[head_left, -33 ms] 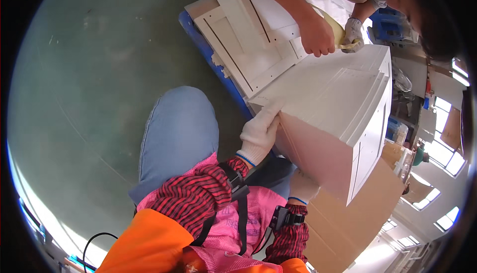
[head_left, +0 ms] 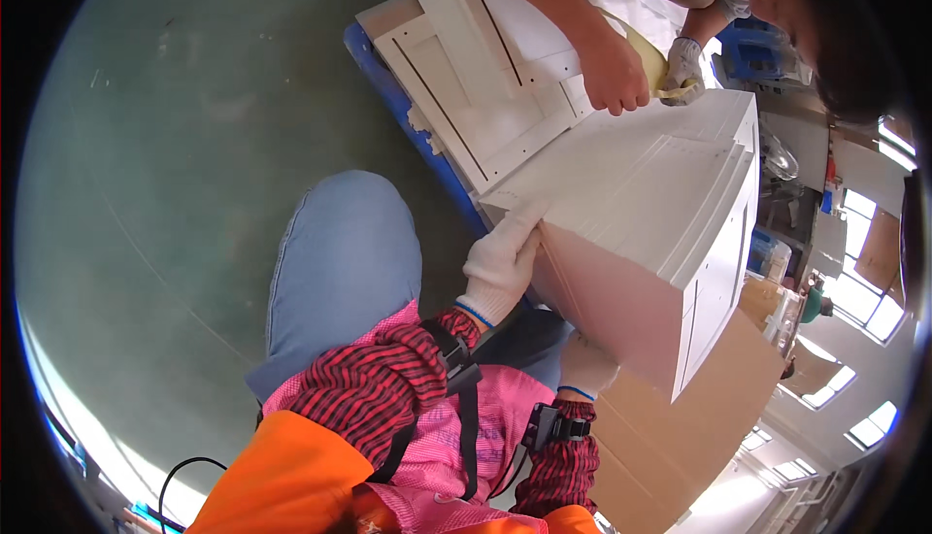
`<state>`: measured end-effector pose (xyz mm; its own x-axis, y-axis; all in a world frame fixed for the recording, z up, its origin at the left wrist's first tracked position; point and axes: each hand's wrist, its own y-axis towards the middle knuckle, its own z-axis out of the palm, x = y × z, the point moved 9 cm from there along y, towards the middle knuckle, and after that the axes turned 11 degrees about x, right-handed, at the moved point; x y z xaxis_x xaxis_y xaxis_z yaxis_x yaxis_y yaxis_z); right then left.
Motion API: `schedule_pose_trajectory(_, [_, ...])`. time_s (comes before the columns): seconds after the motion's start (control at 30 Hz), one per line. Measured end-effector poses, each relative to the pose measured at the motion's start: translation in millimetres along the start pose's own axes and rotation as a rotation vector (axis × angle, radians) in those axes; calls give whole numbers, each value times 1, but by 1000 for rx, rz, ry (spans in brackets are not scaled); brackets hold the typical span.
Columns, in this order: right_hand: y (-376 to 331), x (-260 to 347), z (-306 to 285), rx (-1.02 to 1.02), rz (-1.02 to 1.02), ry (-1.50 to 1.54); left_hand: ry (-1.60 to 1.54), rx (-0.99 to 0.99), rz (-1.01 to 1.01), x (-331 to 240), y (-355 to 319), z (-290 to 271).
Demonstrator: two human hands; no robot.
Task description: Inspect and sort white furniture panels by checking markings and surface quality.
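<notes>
A thick stack of white panels (head_left: 631,184) juts toward me, its near face in pinkish shade. My left hand (head_left: 500,267), in a white knit glove, is closed on the near left corner, thumb and fingers against the edge. Lower down, my right hand (head_left: 587,367), also gloved, is at the underside of the stack, its fingers hidden. Across from me, another person's bare fist (head_left: 614,73) and gloved hand (head_left: 683,73) hold a pale yellow strip (head_left: 649,56) over the far end of the stack.
More white grooved panels (head_left: 466,97) lie beyond, along a blue edge (head_left: 388,87). A brown cardboard sheet (head_left: 670,417) is below the stack at the right. Green floor (head_left: 184,165) spreads on the left, beside my bent knee (head_left: 349,233). Blue crates (head_left: 757,49) stand farther back.
The whole view has shifted slightly to the left. Both my hands keep their places at the panels, and the other person's hands stay on the strip.
</notes>
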<state>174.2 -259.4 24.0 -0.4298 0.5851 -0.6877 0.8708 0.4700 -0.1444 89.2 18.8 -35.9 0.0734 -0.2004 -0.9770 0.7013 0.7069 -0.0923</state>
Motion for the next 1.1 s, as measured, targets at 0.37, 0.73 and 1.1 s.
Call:
schedule_pose_trajectory(0.37, [-2, 12, -16, -201, -220, -109, 348, 124, 37, -9, 0, -2])
schedule_pose_trajectory(0.73, [-18, 3, 81, 49, -314, -866, 150, 24, 135, -11, 1, -2])
schedule_pose_trajectory(1.1, [-20, -5, 111, -129, -401, -1943, -155, 91, -114, 11, -5, 5])
